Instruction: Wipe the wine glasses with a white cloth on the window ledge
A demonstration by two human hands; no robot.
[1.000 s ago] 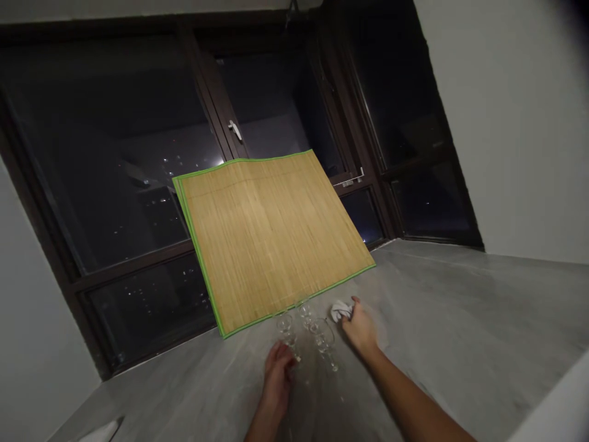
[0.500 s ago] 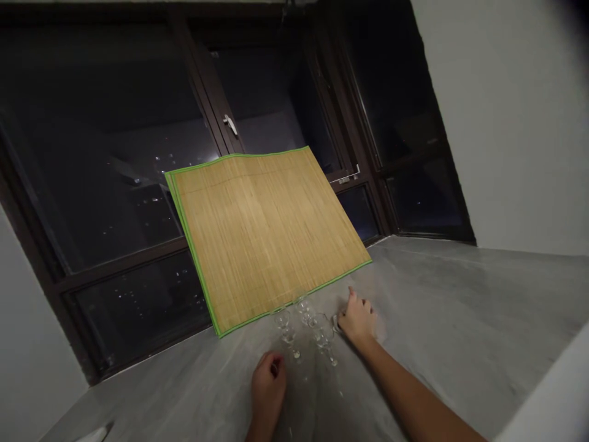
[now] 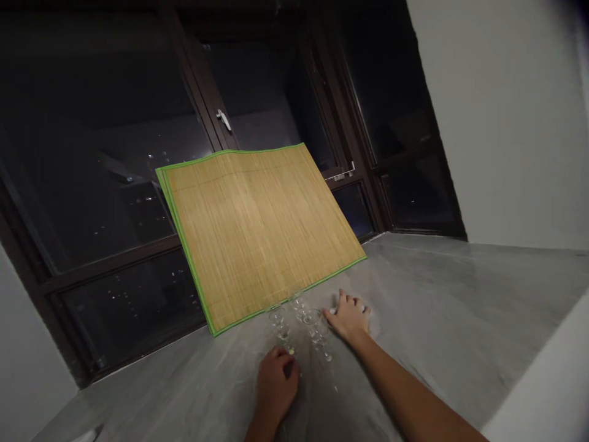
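Note:
Several clear stemmed glasses stand close together on the grey marbled surface (image 3: pixel 221 374), among them a left glass (image 3: pixel 277 318) and a right glass (image 3: pixel 311 319). My left hand (image 3: pixel 277 376) is curled at the near side of the left glasses, close to a foot; what its fingers hold, if anything, is hidden. To the right of the glasses, my right hand (image 3: pixel 348 314) is spread low over the surface with its fingers apart. Something whitish shows under and beside it, too unclear to name. Its thumb points at the right glass.
Behind the glasses a bamboo mat (image 3: pixel 262 233) with green edging leans against the dark window (image 3: pixel 115 123). A white wall (image 3: pixel 506 123) rises at the right. A small whitish object (image 3: pixel 87 436) lies at the bottom left edge.
My left hand has moved right and up to the left glasses. My right hand has spread its fingers and shifted slightly left. The whole view has shifted a little.

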